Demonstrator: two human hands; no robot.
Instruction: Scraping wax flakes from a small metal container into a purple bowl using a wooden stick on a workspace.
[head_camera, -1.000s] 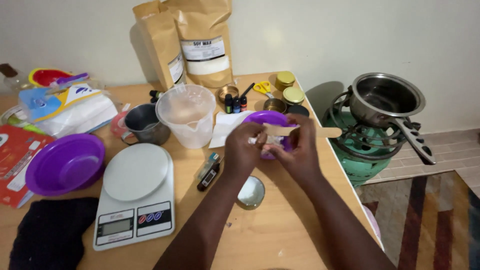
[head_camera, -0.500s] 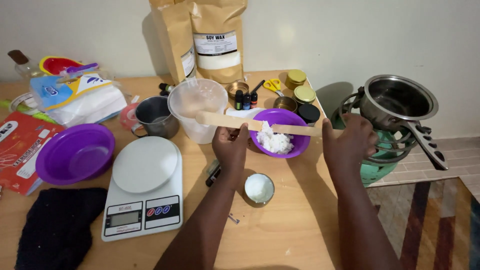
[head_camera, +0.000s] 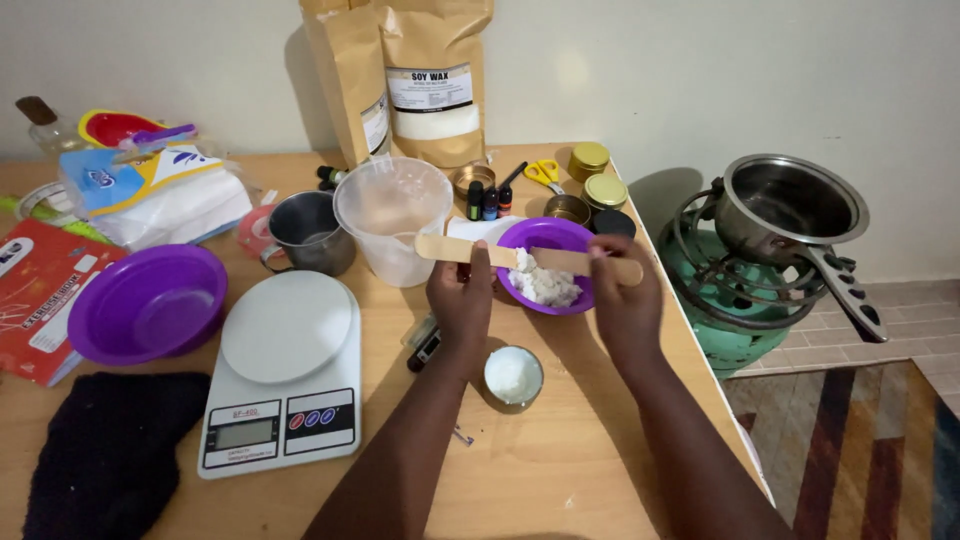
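Both hands, left (head_camera: 462, 300) and right (head_camera: 618, 300), fingers clamped on wooden stick (head_camera: 530, 258) above purple bowl (head_camera: 545, 240). Could tip bowl, spilling white flakes (head_camera: 543, 285) onto bench (head_camera: 560, 470), if pressed down

Wooden table (head_camera: 590, 470) (crowded) carries scale (head_camera: 285, 372), purple bowls (head_camera: 148, 303), cup (head_camera: 306, 233), pitcher (head_camera: 392, 218).

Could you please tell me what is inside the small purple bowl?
The small purple bowl holds a heap of white waxy flakes. The wooden stick crosses its rim and hides part of the inside.
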